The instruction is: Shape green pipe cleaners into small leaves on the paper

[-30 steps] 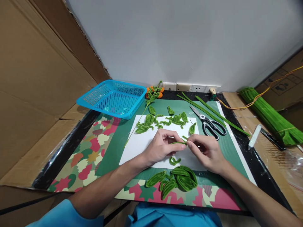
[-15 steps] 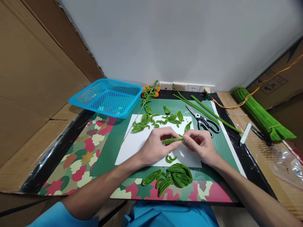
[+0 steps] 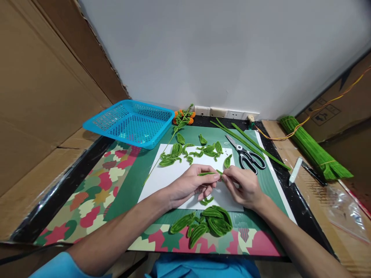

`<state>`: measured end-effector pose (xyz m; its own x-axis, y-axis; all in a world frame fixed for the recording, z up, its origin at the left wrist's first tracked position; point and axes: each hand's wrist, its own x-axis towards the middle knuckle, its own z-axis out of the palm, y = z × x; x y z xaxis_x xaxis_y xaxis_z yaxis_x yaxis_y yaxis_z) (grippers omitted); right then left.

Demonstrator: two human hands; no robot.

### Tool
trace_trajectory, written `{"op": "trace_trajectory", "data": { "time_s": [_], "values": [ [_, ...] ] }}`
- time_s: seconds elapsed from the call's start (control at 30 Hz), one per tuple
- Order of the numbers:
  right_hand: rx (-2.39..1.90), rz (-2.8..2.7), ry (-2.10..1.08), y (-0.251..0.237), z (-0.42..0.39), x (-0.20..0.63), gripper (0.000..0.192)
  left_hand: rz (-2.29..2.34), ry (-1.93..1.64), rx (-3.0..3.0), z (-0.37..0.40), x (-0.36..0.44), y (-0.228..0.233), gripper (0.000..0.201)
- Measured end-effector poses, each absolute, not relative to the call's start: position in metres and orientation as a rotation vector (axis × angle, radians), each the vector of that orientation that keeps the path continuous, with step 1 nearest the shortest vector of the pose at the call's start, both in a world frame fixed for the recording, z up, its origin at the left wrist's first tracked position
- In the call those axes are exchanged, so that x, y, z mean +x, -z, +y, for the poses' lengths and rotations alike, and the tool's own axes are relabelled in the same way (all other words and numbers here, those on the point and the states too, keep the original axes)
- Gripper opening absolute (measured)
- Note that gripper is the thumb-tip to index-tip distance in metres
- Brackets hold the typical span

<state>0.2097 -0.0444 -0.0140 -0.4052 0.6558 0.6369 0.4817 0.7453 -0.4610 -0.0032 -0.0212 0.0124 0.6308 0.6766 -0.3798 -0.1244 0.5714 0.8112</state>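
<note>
Leaf pile (image 3: 216, 222) nearest, this side of both hands. Left hand (image 3: 188, 187) pinches green piece (image 3: 205, 173), thumb against fingers; right hand (image 3: 246, 187) pinches its end with fingertips. Piece sits between hands, above paper (image 3: 156, 189). Loose leaves (image 3: 176, 150) past left hand, scissors (image 3: 246, 155) past right. Farther beyond left: basket (image 3: 158, 143), orange flowers (image 3: 190, 121).

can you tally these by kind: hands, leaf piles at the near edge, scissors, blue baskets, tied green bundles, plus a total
2: left hand and right hand
1: near leaf pile
1: scissors
1: blue basket
1: tied green bundle
Total: 6
</note>
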Motion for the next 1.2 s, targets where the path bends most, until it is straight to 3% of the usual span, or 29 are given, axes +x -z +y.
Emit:
{"op": "trace_trajectory", "data": {
  "time_s": [0.2, 0.5, 0.8, 1.2],
  "values": [
    [-1.032, -1.746, -0.719, 0.011, -0.051, 0.195, 0.027, 0.826, -0.679, 0.978, -0.022, -0.001, -0.012, 0.028],
    [-0.955, -1.133, -1.469, 0.016, -0.042, 0.183, 0.043, 0.895, -1.134, 2.008, -0.025, -0.002, -0.006, 0.011],
    [-0.944, -1.349, -1.366, 0.018, -0.031, 0.195, 0.035, 1.067, -1.031, 1.849, -0.023, 0.004, -0.004, 0.012],
    [-1.054, -1.523, -1.173, 0.018, -0.033, 0.193, 0.039, 1.117, -0.973, 1.735, -0.025, 0.003, 0.005, 0.014]
  ]
}}
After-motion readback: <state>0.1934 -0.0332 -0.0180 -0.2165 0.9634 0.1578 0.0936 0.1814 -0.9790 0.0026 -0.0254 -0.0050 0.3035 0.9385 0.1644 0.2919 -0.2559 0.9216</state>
